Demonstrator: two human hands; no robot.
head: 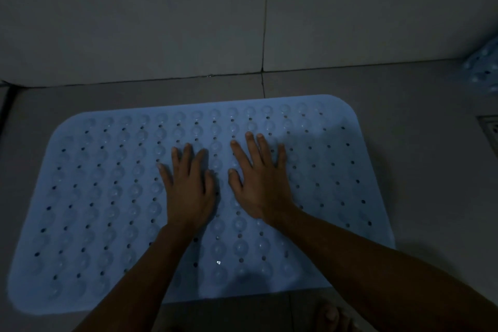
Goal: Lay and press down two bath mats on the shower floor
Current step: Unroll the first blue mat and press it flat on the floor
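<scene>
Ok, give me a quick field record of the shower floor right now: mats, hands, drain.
mat one: pale blue perforated rubber bath mat, flat on the grey tiled floor
left hand: open, palm down on the mat's middle
right hand: open, palm down beside the left
mat two: second blue mat, at the far right edge against the wall, not yet laid
drain: metal floor drain, right of mat one, uncovered

Both bare forearms reach forward from the lower edge, converging toward the middle. The left hand (190, 191) lies palm down, fingers spread and flat. The right hand (260, 183) lies beside it, apart, palm down, fingers splayed wider, thumb angled inward.
</scene>
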